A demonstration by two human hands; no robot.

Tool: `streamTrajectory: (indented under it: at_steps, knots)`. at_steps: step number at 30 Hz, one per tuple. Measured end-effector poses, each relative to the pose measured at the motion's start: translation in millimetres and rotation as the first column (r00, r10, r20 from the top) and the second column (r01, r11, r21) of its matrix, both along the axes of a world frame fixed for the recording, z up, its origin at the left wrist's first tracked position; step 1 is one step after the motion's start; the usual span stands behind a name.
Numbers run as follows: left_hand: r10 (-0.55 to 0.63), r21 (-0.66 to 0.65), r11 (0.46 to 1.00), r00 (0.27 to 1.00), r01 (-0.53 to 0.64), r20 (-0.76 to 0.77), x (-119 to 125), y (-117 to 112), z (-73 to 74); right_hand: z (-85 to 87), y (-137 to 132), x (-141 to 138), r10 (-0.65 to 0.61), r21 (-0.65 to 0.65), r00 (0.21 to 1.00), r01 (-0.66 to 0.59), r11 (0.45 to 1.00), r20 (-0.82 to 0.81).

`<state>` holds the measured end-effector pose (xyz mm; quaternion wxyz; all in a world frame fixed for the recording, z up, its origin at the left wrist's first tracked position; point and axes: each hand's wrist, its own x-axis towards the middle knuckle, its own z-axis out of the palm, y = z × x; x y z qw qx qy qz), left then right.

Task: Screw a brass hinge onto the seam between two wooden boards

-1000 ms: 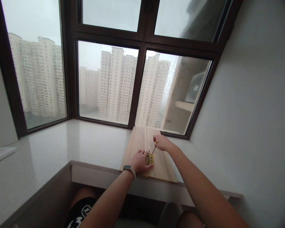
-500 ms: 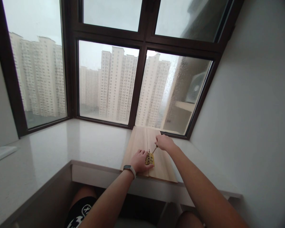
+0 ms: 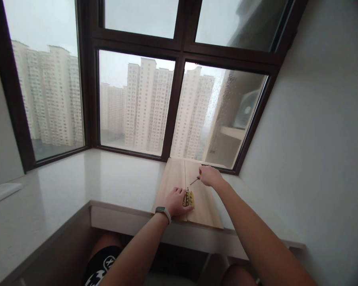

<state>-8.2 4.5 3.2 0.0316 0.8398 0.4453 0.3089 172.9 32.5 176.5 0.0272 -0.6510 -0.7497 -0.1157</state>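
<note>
A brass-coloured hinge (image 3: 190, 199) lies across the seam between two pale wooden boards (image 3: 205, 206). My left hand (image 3: 178, 201) holds it down, thumb along its near edge and fingers over its left side, covering part of it. Small screws (image 3: 191, 192) appear to stand up at the hinge's far edge. In my right hand (image 3: 209, 175), fingers closed round its handle, is a screwdriver (image 3: 194, 181). Its shaft slants down and left, and the tip is above the boards, apart from the screws.
The boards rest on a white windowsill counter (image 3: 122, 178), with their near ends over its front edge. Dark window frames (image 3: 131, 155) stand behind, and a white wall (image 3: 310, 131) rises on the right. A flat white object (image 3: 4, 193) lies at far left.
My right hand has lifted the screwdriver away from the screw at the hinge's far edge, moving slightly up and right. My left hand stays on the hinge.
</note>
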Motion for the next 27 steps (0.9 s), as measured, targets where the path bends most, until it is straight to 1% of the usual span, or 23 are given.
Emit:
streamTrajectory:
  at_steps: [2,4,6,7,8,9,11,12,13,14,15,18,19,20,21,22,24,26,27]
  knots:
    - [-0.001,0.000,1.000,1.000,0.001,-0.001,0,0,0.3,-0.2,3,6,-0.033,0.039,0.999,0.034,0.999,-0.041]
    - [0.003,-0.005,1.000,1.000,-0.003,-0.008,0,0,0.8,-5.3,7,13,-0.073,0.093,0.988,0.086,0.992,-0.135]
    - [0.004,-0.010,1.000,1.000,-0.004,-0.015,0,-1,1.3,-16.7,11,21,-0.109,0.116,0.949,0.149,0.982,-0.295]
    - [0.005,-0.010,1.000,1.000,-0.005,-0.015,0,-1,1.6,-24.6,13,24,-0.124,0.105,0.909,0.180,0.978,-0.398]
    - [0.005,-0.008,1.000,1.000,-0.005,-0.014,0,-1,1.8,-33.8,14,27,-0.133,0.062,0.849,0.191,0.980,-0.511]
    - [0.005,-0.006,1.000,1.000,-0.005,-0.012,0,-1,2.0,-43.8,15,30,-0.138,0.007,0.758,0.184,0.983,-0.638]
    - [0.003,-0.008,1.000,1.000,-0.003,-0.012,0,-2,2.3,-64.5,15,33,-0.159,-0.103,0.490,0.138,0.985,-0.857]
    - [0.001,-0.012,1.000,1.000,-0.001,-0.014,0,-2,2.4,-74.5,15,33,-0.160,-0.133,0.358,0.099,0.986,-0.920]
    - [-0.002,-0.017,1.000,1.000,0.001,-0.016,0,-1,2.4,-83.9,14,34,-0.155,-0.144,0.253,0.060,0.988,-0.955]
    - [-0.003,-0.022,1.000,1.000,0.002,-0.018,0,-1,2.3,-92.5,13,33,-0.140,-0.136,0.176,0.035,0.990,-0.974]
    - [-0.002,-0.026,1.000,1.000,0.001,-0.020,0,-1,2.1,-100.4,13,33,-0.127,-0.126,0.123,0.013,0.992,-0.984]
    - [0.004,-0.028,1.000,1.000,-0.004,-0.023,0,0,1.2,-120.1,13,29,-0.085,-0.085,0.016,-0.046,0.995,-0.996]
    - [0.005,-0.025,1.000,1.000,-0.006,-0.024,0,1,0.9,-125.3,14,27,-0.072,-0.071,-0.006,-0.054,0.996,-0.997]
    - [0.004,-0.021,1.000,1.000,-0.005,-0.024,0,1,0.6,-129.7,16,24,-0.062,-0.062,-0.002,-0.048,0.997,-0.998]
    - [0.003,-0.018,1.000,1.000,-0.004,-0.024,0,1,0.5,-133.2,17,22,-0.055,-0.056,0.038,-0.021,0.998,-0.998]
    - [0.003,-0.016,1.000,1.000,-0.003,-0.025,0,2,0.4,-135.8,19,20,-0.053,-0.050,0.119,0.025,0.998,-0.992]
    - [0.001,-0.015,1.000,1.000,-0.002,-0.027,0,2,0.3,-138.7,21,15,-0.042,-0.001,0.354,0.114,0.993,-0.934]
    - [0.003,-0.016,1.000,0.999,-0.003,-0.034,0,2,0.3,-139.9,20,11,-0.047,0.045,0.588,0.141,0.989,-0.807]
    - [0.003,-0.016,1.000,0.999,-0.003,-0.037,0,2,0.3,-140.3,19,9,-0.061,0.046,0.680,0.138,0.989,-0.731]
